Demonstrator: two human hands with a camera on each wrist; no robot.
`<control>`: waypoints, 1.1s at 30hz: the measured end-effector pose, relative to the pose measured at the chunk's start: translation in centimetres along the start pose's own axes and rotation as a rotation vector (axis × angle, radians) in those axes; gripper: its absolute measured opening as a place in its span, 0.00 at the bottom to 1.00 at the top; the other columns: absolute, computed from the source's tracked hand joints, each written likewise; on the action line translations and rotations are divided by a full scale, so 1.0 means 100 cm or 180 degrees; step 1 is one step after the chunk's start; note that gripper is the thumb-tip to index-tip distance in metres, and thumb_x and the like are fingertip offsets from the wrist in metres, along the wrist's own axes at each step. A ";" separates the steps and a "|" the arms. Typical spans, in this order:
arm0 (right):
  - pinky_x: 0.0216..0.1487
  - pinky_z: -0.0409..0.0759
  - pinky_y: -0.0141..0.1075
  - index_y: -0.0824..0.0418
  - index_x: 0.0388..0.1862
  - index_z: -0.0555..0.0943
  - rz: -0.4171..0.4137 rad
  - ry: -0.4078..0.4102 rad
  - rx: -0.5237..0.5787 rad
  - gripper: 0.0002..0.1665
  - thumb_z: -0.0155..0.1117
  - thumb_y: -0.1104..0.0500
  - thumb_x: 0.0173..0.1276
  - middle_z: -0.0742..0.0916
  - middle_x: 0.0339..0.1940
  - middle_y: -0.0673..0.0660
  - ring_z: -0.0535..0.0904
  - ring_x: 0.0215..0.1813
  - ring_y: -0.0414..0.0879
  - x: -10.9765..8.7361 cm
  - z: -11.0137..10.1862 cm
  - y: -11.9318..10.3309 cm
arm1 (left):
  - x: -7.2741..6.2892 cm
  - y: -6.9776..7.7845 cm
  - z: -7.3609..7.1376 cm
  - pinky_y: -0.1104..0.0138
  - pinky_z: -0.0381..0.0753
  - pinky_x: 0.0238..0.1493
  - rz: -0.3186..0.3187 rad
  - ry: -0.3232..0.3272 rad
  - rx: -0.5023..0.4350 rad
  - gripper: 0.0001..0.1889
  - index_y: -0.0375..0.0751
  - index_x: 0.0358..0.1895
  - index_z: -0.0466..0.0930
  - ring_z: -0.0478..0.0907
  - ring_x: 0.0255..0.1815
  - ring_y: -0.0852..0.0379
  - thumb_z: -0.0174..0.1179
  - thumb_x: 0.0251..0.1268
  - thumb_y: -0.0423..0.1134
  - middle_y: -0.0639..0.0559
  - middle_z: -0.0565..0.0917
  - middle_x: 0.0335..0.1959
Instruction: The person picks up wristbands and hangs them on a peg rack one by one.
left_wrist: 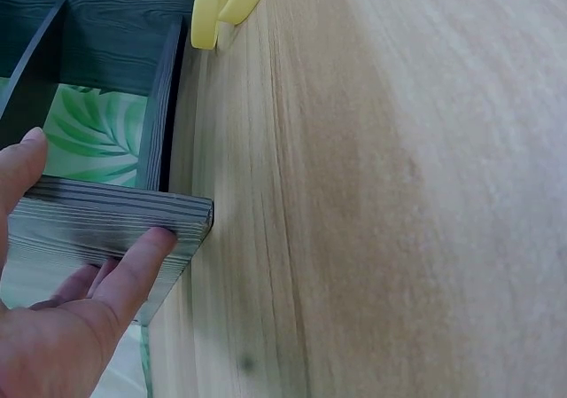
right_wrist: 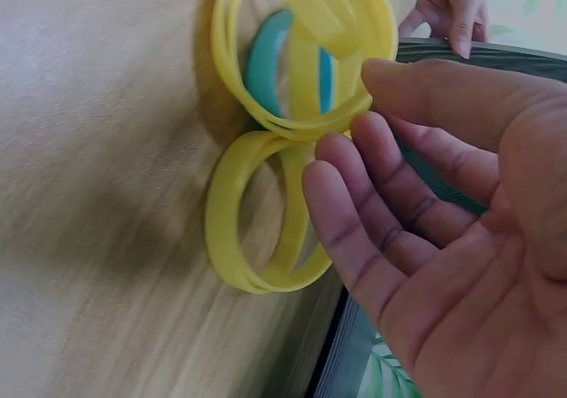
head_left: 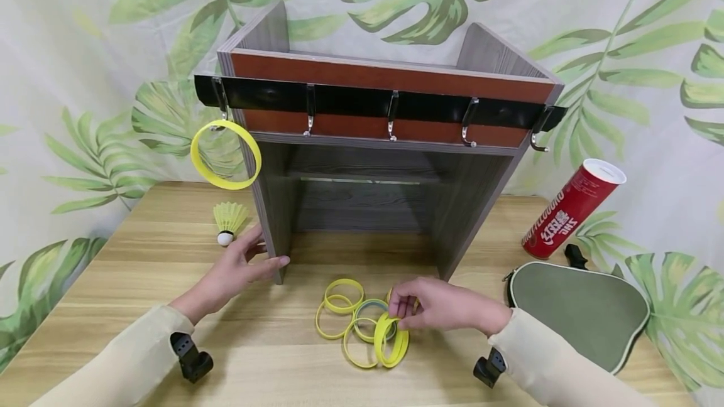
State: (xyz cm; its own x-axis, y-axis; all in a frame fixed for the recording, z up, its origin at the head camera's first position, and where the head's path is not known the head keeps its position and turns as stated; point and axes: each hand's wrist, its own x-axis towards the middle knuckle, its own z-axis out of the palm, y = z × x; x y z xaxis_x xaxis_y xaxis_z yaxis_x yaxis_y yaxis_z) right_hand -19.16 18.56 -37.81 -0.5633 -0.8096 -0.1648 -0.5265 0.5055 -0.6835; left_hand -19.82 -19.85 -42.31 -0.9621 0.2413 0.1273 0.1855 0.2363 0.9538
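The left hand (head_left: 237,272) is closed around the near edge of the left side panel (head_left: 277,212) of a grey shelf unit (head_left: 469,206), low down, with the thumb on the inner side. By the narrowed right hand (head_left: 432,306), a yellow ring (head_left: 377,343) is pinched between thumb and fingers and held tilted up over loose rings (head_left: 338,308), which are heaped on the table (head_left: 271,369) in front of the unit; one of them is seen to be blue-green. Across the unit's front, a black hook strip (head_left: 351,100) is mounted, and from its leftmost hook a hanging yellow ring (head_left: 199,165) is suspended. A yellow shuttlecock (head_left: 229,222) is placed left of the unit. To the right, a tilted red tube (head_left: 574,209) is seen, with a green case (head_left: 577,313) nearer.
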 end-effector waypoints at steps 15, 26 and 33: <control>0.40 0.82 0.25 0.56 0.33 0.81 -0.0151 0.0222 -0.0321 0.08 0.73 0.65 0.67 0.84 0.31 0.46 0.75 0.35 0.26 0.002 0.009 0.004 | -0.004 -0.002 -0.002 0.67 0.87 0.51 -0.0077 0.0007 0.0061 0.38 0.48 0.82 0.60 0.76 0.64 0.57 0.67 0.73 0.38 0.34 0.72 0.73; 0.38 0.81 0.25 0.59 0.30 0.81 -0.0187 0.0064 0.0039 0.09 0.71 0.68 0.67 0.84 0.31 0.48 0.75 0.34 0.26 -0.005 0.002 0.000 | -0.003 -0.002 -0.002 0.61 0.88 0.52 -0.0137 -0.0047 -0.0096 0.39 0.48 0.83 0.59 0.73 0.70 0.49 0.67 0.73 0.38 0.37 0.72 0.75; 0.38 0.82 0.24 0.65 0.33 0.80 -0.0169 -0.0036 0.0663 0.07 0.70 0.67 0.70 0.88 0.32 0.60 0.80 0.35 0.29 -0.007 -0.003 0.002 | -0.002 -0.002 -0.001 0.60 0.89 0.51 -0.0152 -0.0074 -0.0170 0.40 0.48 0.84 0.57 0.67 0.74 0.34 0.66 0.74 0.37 0.31 0.67 0.77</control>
State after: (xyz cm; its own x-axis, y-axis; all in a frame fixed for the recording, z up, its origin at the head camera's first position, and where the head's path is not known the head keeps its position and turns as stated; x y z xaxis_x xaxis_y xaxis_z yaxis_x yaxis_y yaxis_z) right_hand -19.03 19.36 -37.66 -0.5306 -0.8373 -0.1318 -0.4115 0.3905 -0.8235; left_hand -19.70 -20.07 -42.45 -0.9646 0.2528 0.0756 0.1279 0.1976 0.9719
